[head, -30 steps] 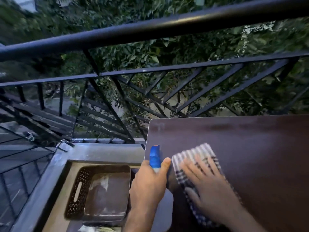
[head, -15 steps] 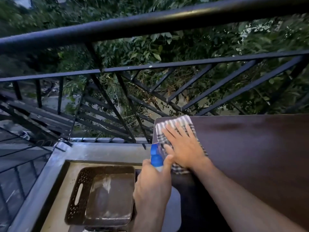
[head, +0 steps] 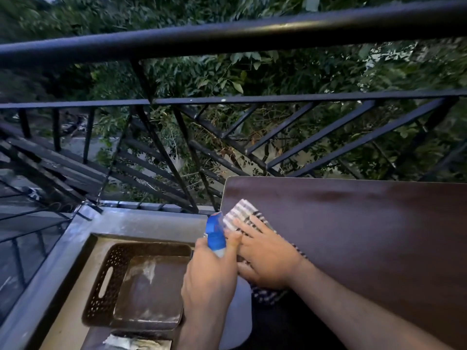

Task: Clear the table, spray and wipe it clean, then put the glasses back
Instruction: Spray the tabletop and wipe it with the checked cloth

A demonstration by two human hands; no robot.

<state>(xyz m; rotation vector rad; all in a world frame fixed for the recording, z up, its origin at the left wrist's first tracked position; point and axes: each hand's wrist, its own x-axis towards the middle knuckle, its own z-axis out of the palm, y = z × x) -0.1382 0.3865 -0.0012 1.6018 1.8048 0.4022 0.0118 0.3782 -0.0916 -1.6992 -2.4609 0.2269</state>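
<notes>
Right hand [head: 265, 258] flat, fingers spread, pressing checked cloth [head: 242, 214] onto worktop [head: 353, 223] near its left edge. Left hand [head: 209, 281] wrapped around blue spray bottle [head: 214, 233].

Dark brown table [head: 353, 223]; blue-capped spray bottle [head: 215, 236]; black-and-white checked cloth [head: 242, 214]; brown perforated basket [head: 111, 274]; black railing [head: 227, 36].

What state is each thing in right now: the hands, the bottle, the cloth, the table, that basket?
Left hand: gripping spray bottle.
Spray bottle: upright, held.
Right hand: flat on cloth.
Checked cloth: spread at table's left edge.
Table: bare, no glasses.
Brown basket: empty, beside table.
</notes>
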